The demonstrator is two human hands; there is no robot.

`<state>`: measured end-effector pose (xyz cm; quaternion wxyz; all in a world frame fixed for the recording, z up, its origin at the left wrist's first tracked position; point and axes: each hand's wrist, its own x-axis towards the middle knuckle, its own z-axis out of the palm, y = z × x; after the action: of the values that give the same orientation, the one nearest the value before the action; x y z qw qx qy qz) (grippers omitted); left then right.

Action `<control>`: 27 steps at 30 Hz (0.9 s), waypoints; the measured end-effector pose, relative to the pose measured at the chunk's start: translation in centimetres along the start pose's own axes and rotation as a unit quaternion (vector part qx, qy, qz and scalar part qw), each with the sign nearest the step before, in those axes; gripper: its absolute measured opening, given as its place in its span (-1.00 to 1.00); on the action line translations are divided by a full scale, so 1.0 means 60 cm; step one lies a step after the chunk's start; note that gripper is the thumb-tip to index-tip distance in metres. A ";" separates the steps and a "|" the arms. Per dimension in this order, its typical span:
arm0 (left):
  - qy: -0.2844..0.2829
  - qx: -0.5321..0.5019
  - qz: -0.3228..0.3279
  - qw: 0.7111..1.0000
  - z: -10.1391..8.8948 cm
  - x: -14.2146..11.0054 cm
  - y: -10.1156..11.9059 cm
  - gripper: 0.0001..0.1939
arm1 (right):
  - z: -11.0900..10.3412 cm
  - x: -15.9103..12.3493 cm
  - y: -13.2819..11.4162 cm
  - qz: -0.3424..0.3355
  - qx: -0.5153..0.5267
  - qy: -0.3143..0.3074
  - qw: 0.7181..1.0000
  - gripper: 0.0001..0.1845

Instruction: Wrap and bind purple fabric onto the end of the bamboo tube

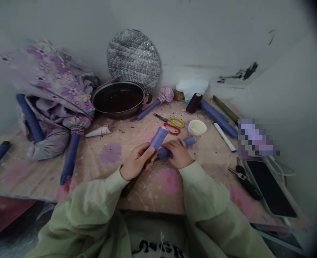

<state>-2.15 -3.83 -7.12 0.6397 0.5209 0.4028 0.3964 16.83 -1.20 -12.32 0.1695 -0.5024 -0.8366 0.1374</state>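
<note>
My left hand [140,159] is closed round a short blue-purple cylinder [159,138], thumb along its side, one end pointing up and away from me. Its surface looks like wrapped tape or cloth. My right hand [179,153] curls over a second blue-purple wrapped stick [190,141], which lies low across the table and shows on both sides of the fingers. The two pieces come close together between my hands. Just beyond them lie scissors [176,123] with one yellow and one red handle. A small white bowl [197,127] stands past my right hand.
A black pan [118,98] and a round silver mat [134,57] stand at the back. Floral cloth [64,86] heaps up at left, near a cloth-headed blue stick [69,157]. Right of me lie a marker [225,137], keys [246,182] and a phone [271,188]. A dark thread spool [194,103] stands behind.
</note>
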 end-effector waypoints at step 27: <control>0.030 -0.120 0.204 0.971 -0.005 -0.061 0.032 -0.61 | -0.082 -0.037 -0.122 0.110 0.135 0.089 0.981 -0.65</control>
<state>-3.89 -6.83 -4.90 0.5909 0.4994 0.2568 0.5793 14.08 -6.21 -5.26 0.2936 -0.5743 -0.7313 0.2218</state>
